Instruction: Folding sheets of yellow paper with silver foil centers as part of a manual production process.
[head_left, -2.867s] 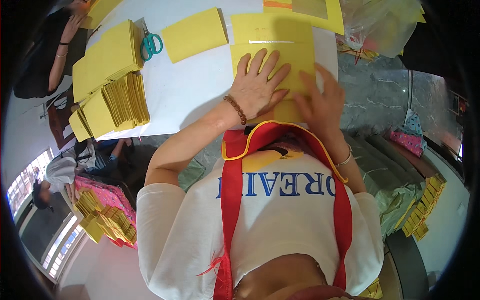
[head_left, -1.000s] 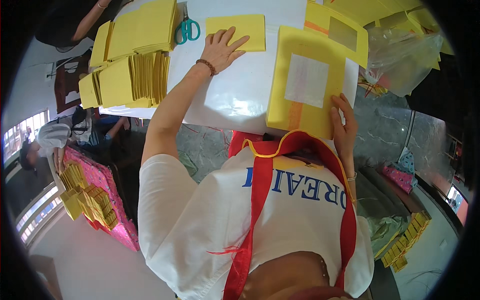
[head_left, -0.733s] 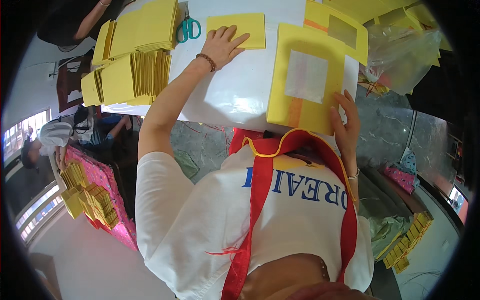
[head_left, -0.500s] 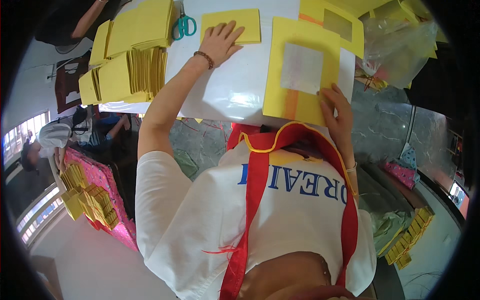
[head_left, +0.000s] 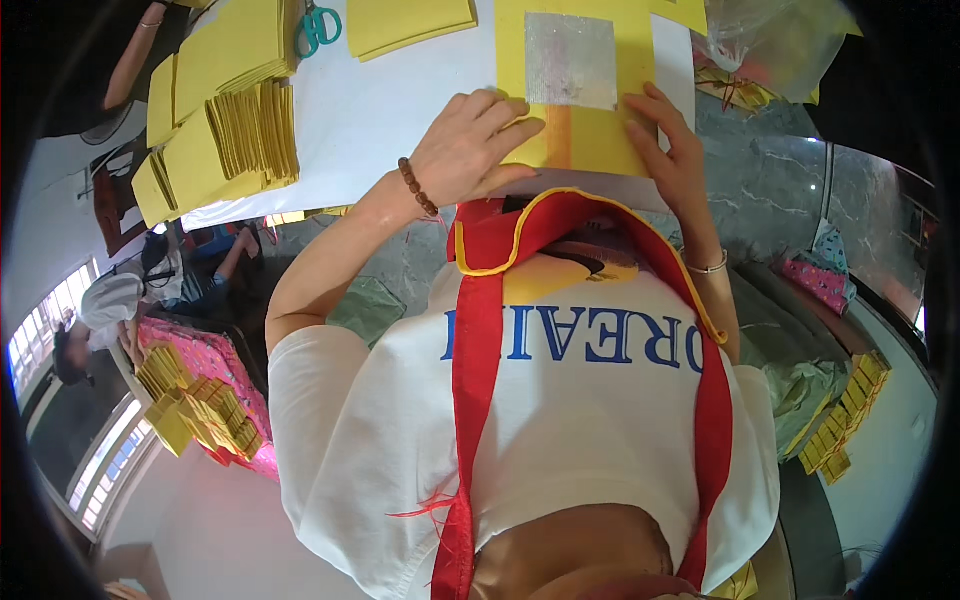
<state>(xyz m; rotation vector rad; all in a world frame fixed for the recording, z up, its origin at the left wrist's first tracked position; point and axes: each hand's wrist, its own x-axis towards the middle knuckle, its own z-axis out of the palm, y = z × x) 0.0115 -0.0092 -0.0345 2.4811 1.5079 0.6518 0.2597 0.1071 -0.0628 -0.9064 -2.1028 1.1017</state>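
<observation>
The yellow sheet (head_left: 585, 120) lies flat at the near edge of the white table (head_left: 400, 120), directly in front of the person. It carries a silver foil square (head_left: 570, 60) in its upper middle and an orange stripe (head_left: 558, 137) running from that square toward the near edge. The long axis of the sheet runs away from the person.

The left hand (head_left: 470, 150) rests on the sheet's near left corner, fingers curled, fingertips pressing the paper; nothing is clasped. The right hand (head_left: 672, 150) lies open along the right edge, fingers extended and flat on the paper. Both hands are equally close to the sheet, one on each side of it.

Beyond the left hand, toward the far edge, lies a plain yellow sheet stack (head_left: 408, 22). Green-handled scissors (head_left: 317, 25) lie just beside it. At the left edge of the table stand bundled yellow sheets (head_left: 225, 110), some stacked flat, some on edge. A clear plastic bag (head_left: 765, 40) occupies the far right corner.
</observation>
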